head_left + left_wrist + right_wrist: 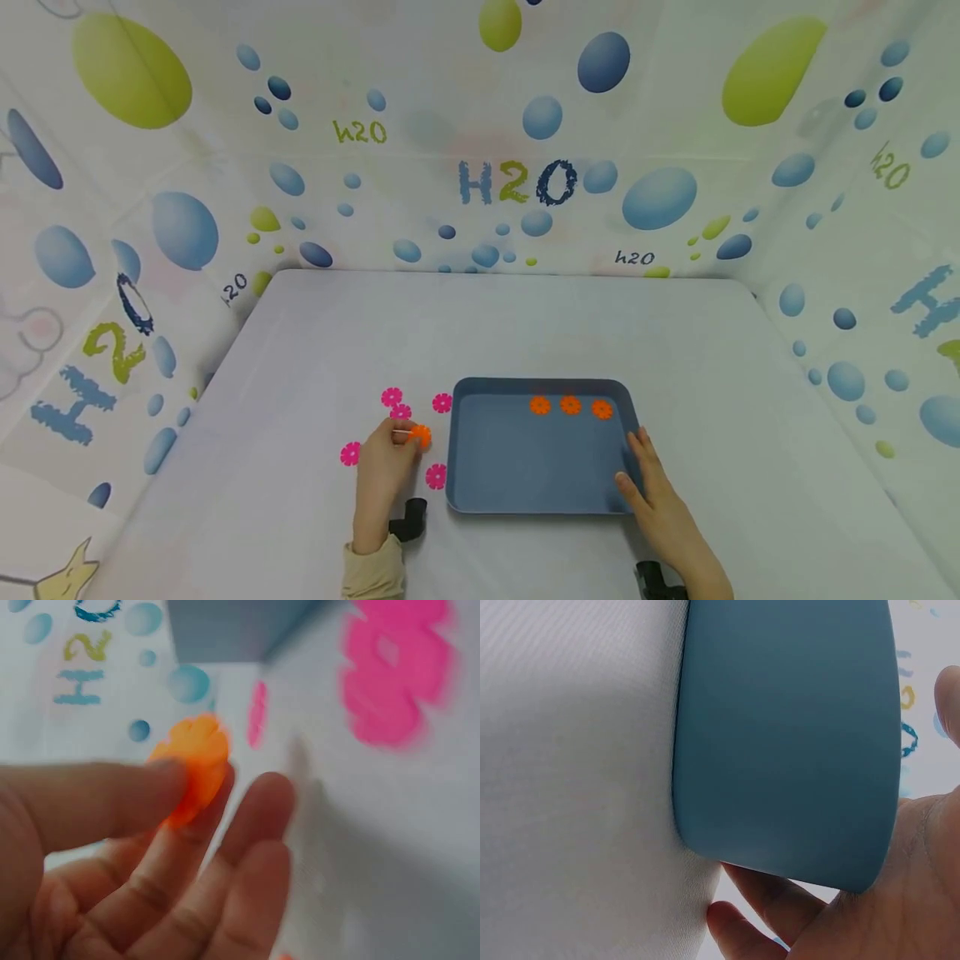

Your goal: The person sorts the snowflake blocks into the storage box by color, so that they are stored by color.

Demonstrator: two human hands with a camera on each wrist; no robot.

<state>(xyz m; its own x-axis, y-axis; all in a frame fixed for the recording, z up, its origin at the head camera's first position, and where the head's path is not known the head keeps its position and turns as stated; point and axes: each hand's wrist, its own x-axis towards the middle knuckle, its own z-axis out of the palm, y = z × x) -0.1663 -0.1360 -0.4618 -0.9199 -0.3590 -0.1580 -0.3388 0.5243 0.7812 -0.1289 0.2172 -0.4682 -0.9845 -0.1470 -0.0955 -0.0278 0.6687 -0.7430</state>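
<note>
My left hand (pixel 390 458) pinches an orange flower-shaped disc (pixel 199 757) between thumb and fingers, just left of the blue-grey tray (pixel 540 505). The disc stands tilted, its notched edge showing past the thumb in the left wrist view. On the tray's right side rests my right hand (pixel 663 500), its fingers extended along the outer wall and the thumb over the rim. Three orange discs lie in a row near the tray's far edge, the middle one (pixel 571 405) between two others. Several pink flower-shaped discs (pixel 436 477) lie around the left hand.
White cloth covers the table (pixel 525 325). A curtain (pixel 420 200) printed with blue and green spots stands behind and along both sides. Black wrist mounts (pixel 409 520) sit on both wrists. One pink disc (pixel 442 403) lies close to the tray's left wall.
</note>
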